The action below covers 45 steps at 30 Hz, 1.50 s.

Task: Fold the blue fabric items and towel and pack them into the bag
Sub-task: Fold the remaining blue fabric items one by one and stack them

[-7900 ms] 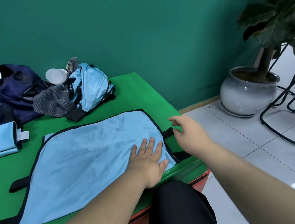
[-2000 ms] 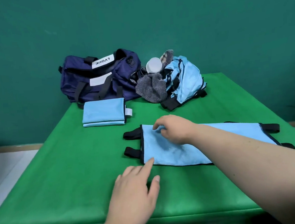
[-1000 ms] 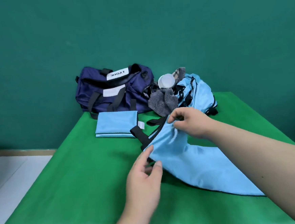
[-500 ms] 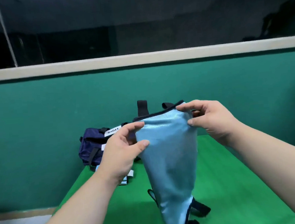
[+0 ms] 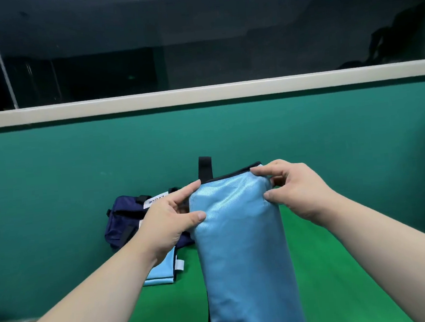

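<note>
— So, which step are you on, from where you sit?

— On the head camera, I judge it to be the folding of a second blue piece, with nothing packed yet. I have the blue fabric item (image 5: 240,235) held up above the green table (image 5: 341,265). It hangs lengthwise at dead centre, its black-bound edge at twelve o'clock and one black strap (image 5: 205,167) standing up from that edge.

— And the hands?

— Both are clamped on it. My left hand (image 5: 168,216) pinches the top corner at ten o'clock of the cloth, with the thumb on the near face and the forefinger stretched toward the binding. My right hand (image 5: 297,192) grips the opposite corner at two o'clock, fingers hooked over the edge and thumb pressed to the side. The forearms rise from seven and five o'clock, and the wrists are roughly level.

— Where's everything else?

— The navy bag (image 5: 125,223) sits at nine o'clock of the hanging cloth, against the teal wall (image 5: 56,198) and partly behind my left hand. A folded blue piece (image 5: 162,274) lies just in front of it, at eight o'clock. The cloth's lower end runs out at six o'clock, so I can't tell whether it touches the table.

— Next move?

— As I read it, I bring the cloth down flat on the bare green toward four o'clock and carry the top edge over to halve it. The straps want tucking inside. The cloth looks thin and sheeny, so I'd expect it to slide unless both pinches hold firm.
</note>
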{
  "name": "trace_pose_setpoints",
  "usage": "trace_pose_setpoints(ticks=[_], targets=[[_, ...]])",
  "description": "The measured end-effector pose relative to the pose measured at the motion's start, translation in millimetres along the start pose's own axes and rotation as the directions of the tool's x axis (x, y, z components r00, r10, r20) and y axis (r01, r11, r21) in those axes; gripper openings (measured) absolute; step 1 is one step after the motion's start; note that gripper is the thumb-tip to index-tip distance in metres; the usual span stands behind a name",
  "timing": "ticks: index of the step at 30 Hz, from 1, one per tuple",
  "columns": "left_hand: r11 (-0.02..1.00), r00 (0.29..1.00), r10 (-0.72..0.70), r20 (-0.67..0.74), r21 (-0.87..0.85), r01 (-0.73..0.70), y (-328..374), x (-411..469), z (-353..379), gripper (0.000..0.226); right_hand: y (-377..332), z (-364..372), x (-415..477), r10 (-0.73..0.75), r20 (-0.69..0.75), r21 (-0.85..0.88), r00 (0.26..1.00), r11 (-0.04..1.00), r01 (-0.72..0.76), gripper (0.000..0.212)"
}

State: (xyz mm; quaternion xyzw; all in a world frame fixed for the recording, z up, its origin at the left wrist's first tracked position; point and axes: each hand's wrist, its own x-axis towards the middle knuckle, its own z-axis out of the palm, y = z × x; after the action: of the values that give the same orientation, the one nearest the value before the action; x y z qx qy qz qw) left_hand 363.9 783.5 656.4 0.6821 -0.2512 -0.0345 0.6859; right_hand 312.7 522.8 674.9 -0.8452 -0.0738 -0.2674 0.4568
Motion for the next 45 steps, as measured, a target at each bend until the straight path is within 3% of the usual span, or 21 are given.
trace_pose_setpoints(ticks=[7, 12, 17, 20, 24, 27, 29, 34, 39, 42, 45], targets=[[0.967, 0.995, 0.083, -0.055, 0.245, -0.067, 21, 99, -3, 0.066, -6, -5, 101, 0.030, -0.061, -0.207, 0.998, 0.977, -0.042, 0.062], [0.907, 0.940, 0.323, -0.108, 0.318, -0.275, 71, 134, -6, 0.066, -41, -28, 131, -0.121, -0.242, -0.116, 0.963, 0.989, 0.095, 0.062], [0.845, 0.896, 0.442, -0.052, 0.358, -0.396, 33, 67, 2, 0.066, -23, -13, 45, -0.176, -0.311, 0.020, 0.934, 0.981, 0.191, 0.064], [0.842, 0.924, 0.382, 0.012, 0.408, -0.353, -35, 5, 11, 0.068, 23, 17, -31, -0.096, -0.263, -0.016, 0.960, 0.995, 0.095, 0.063], [0.900, 0.996, 0.089, -0.003, 0.428, -0.080, -145, -70, 21, 0.083, 102, 77, -138, 0.093, -0.095, -0.121, 0.991, 0.987, -0.104, 0.069], [0.932, 0.993, -0.110, -0.039, 0.343, 0.116, -209, -121, 33, 0.093, 147, 114, -202, 0.246, 0.015, -0.122, 0.969, 0.963, -0.242, 0.072], [0.939, 0.983, -0.166, -0.071, 0.293, 0.180, -236, -146, 38, 0.090, 161, 129, -227, 0.300, 0.042, -0.101, 0.953, 0.950, -0.295, 0.069], [0.964, 0.973, -0.160, -0.167, 0.185, 0.191, -246, -162, 41, 0.056, 165, 142, -237, 0.263, 0.038, -0.117, 0.964, 0.959, -0.257, 0.061], [0.918, 0.980, -0.095, -0.172, 0.365, 0.153, -245, -160, 39, 0.043, 161, 147, -241, 0.218, -0.004, -0.145, 0.976, 0.965, -0.216, 0.056], [0.795, 0.991, -0.052, -0.120, 0.596, 0.114, -251, -154, 38, 0.042, 167, 145, -243, 0.260, -0.030, -0.192, 0.965, 0.946, -0.261, 0.046], [0.631, 0.996, -0.053, -0.078, 0.770, 0.093, -260, -148, 37, 0.035, 175, 145, -239, 0.328, 0.014, -0.343, 0.945, 0.889, -0.304, 0.035]])
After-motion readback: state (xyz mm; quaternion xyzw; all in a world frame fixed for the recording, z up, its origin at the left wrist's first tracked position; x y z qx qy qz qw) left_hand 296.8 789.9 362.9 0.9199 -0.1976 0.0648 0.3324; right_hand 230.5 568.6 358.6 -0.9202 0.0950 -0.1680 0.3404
